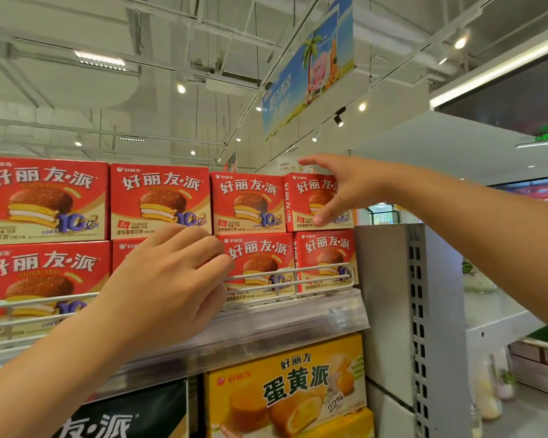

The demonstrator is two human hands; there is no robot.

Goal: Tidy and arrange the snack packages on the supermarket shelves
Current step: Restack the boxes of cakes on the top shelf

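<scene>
Top shelf (298, 314): red pie boxes stacked two high behind a wire rail (260, 275). My right hand (339, 188) is on the upper end box (310, 197), rightmost of the top row, grip spread: fingers over its top edge, thumb on the front face. My left hand (174, 279) lies flat, fingers straight and together, against the second lower-row box (124, 251), fingertips touching the third lower box (260, 263). Yellow egg-yolk pie box (285, 387) on the shelf below.
</scene>
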